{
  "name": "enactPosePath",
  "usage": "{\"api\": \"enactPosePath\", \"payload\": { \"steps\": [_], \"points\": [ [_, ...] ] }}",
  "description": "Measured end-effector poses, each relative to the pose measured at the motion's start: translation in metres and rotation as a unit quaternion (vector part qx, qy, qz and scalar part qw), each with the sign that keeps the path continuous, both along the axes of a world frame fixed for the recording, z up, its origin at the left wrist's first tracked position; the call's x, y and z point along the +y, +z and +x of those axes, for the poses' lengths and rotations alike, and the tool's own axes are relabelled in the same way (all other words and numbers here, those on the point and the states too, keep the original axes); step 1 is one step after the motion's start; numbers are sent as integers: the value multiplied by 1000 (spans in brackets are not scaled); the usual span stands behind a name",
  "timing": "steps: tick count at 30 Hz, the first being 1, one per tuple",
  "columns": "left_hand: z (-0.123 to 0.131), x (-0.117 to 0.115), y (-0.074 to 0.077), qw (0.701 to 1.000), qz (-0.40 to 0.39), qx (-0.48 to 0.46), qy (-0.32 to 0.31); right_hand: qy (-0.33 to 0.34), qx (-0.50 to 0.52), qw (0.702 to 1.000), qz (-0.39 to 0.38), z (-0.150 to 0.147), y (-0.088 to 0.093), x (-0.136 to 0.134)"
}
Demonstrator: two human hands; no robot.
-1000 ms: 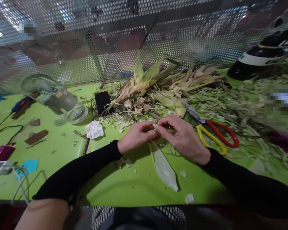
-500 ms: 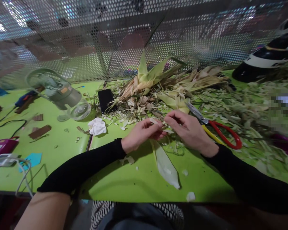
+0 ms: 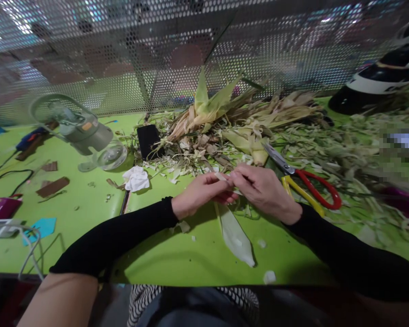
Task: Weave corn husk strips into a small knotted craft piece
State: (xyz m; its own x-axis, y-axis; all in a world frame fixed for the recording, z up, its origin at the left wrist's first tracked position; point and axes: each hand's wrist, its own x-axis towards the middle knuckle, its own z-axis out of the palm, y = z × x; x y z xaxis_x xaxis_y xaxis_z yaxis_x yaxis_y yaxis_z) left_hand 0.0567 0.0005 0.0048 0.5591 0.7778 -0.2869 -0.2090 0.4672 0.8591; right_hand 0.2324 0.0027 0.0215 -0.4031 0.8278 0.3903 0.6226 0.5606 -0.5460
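My left hand is closed in a pinch on a narrow pale strip of corn husk. Fingertips of my right hand press together against the same strip, meeting the left fingers. What lies between the right thumb and finger is mostly hidden. Below both hands a broad whitish husk leaf lies on the green table. Beside my right wrist rest scissors with one red and one yellow handle, their blades pointing toward the husk heap.
A dark phone leans among husk scraps. Left of it are a clear bottle with a grey-green lid and a crumpled white tissue. A perforated metal screen stands behind. Cables and a magenta box lie far left.
My right hand has moved slightly down and left, so its fingertips now meet my left hand's. The yellow scissor handle shows more. The whole view has shifted a little.
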Motion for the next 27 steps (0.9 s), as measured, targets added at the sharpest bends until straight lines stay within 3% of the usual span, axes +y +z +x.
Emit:
{"api": "enactPosePath", "payload": {
  "steps": [8, 12, 15, 27],
  "points": [
    [0, 0, -7, 997, -56, -57, 19, -55, 36, 998, 3, 1, -2, 3],
    [2, 2, -1, 988, -47, -78, 123, -64, 11, 993, 97, 2, -4, 2],
    [4, 4, 1, 978, -21, -87, 191, -11, -53, 997, 61, -1, -9, -1],
    [1, 7, -4, 989, 33, -73, 125, 59, 25, 995, -77, -14, -11, -9]
  ]
}}
